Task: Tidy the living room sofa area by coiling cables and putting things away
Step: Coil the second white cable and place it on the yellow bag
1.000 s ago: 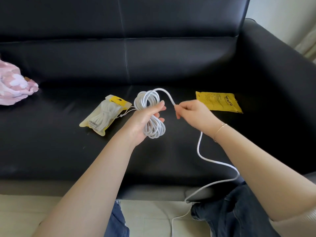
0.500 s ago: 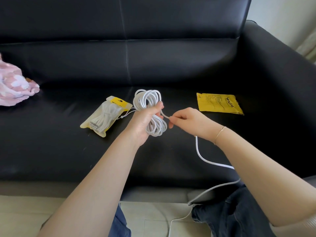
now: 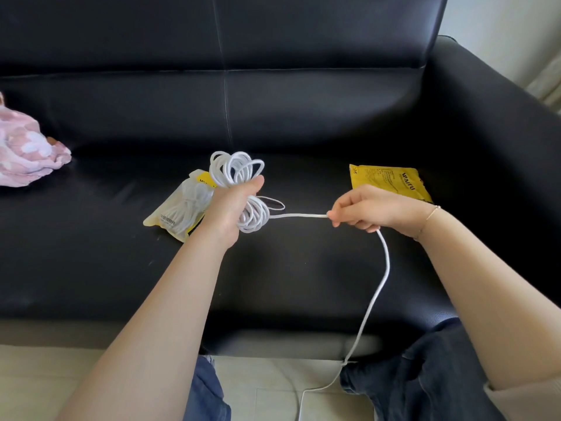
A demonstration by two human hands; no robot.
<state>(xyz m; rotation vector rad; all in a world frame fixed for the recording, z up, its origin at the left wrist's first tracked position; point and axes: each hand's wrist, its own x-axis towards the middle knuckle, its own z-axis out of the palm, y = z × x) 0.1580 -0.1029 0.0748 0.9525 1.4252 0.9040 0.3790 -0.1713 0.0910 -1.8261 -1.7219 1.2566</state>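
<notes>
Above the sofa [image 3: 303, 268] seat, the left hand [image 3: 230, 208] is clenched around the middle of the coiled white cable [image 3: 239, 189], just in front of a clear pouch [image 3: 179, 214]. The right hand [image 3: 373, 208], beside the coil and near the yellow packet [image 3: 391, 180], pinches the loose run between its fingers [image 3: 334, 217]; the rest hangs down to the floor. To bind well, I judge each turn should go tight around the waist, side by side, with the slack fed evenly.

pink cloth [image 3: 27, 150] cut by left edge, cable [image 3: 381, 278] tail leaving bottom edge, packet [image 3: 391, 182] print unreadable
</notes>
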